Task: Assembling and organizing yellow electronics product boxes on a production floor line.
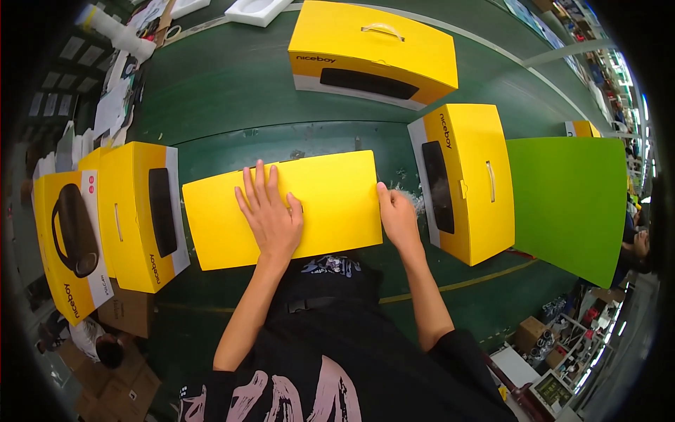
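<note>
In front of me a yellow carton box (337,204) lies with a plain face up, slightly tilted in the view. My left hand (273,214) rests flat on its top, fingers spread toward the far edge. At the box's right end, my right hand (399,216) has its thumb by the edge and its fingers curled against the side, partly hidden. Just right of that hand stands another yellow box (474,183) with a white handle and a dark product picture. A matching yellow box (126,218) stands close to the left end.
Across the green work surface (211,91) sits a handled yellow box (373,35). One more box (67,239) is at far left. A bright green panel (569,197) extends on the right. White foam (256,8) lies at the back. People (105,348) appear at both sides; brown cartons are lower left.
</note>
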The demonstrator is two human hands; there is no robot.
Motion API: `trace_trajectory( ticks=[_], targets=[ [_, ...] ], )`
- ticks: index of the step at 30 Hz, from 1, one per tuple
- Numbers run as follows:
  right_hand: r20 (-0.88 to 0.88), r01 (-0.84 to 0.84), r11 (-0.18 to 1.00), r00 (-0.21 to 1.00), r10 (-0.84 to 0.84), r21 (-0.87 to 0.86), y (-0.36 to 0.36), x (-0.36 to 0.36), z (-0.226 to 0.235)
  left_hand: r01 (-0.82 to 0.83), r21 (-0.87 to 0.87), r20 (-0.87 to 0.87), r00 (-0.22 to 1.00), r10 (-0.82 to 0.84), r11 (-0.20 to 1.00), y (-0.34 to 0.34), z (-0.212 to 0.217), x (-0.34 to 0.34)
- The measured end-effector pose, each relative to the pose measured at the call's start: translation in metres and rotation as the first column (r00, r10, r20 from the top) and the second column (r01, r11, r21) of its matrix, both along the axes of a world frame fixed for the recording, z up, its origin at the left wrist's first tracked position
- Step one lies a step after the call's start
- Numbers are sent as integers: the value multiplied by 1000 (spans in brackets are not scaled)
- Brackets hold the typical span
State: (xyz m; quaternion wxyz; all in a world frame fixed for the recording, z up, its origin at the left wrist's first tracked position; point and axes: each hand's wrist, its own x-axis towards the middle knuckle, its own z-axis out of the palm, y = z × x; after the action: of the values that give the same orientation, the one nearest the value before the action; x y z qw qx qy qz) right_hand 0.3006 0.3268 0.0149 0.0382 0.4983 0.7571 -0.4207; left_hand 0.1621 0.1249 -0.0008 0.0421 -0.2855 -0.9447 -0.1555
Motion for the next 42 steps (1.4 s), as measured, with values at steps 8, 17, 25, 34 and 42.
trace_trajectory(
  ticks=[8, 17, 25, 34, 42],
  targets=[
    [-2, -97, 985, 995, 98, 141, -1, 1, -13, -5, 18, 11, 1000, 5, 1000, -1, -2, -1],
    [-206, -165, 952, 953, 221, 259, 26, -1, -3, -20, 26, 22, 1000, 19, 999, -2, -3, -2],
    [-156, -194, 974, 965, 211, 117, 37, 12, -10, -17, 27, 24, 1000, 16, 999, -3, -3, 0],
    [-100, -134, 990, 985, 138, 46, 0, 12, -14, -15, 16, 23, 1000, 15, 1000, -2, -4, -1],
    [-343, -168, 967, 935, 94, -191, 18, 9, -25, -29, 23, 26, 999, 28, 999, 0, -4, 0]
  ],
)
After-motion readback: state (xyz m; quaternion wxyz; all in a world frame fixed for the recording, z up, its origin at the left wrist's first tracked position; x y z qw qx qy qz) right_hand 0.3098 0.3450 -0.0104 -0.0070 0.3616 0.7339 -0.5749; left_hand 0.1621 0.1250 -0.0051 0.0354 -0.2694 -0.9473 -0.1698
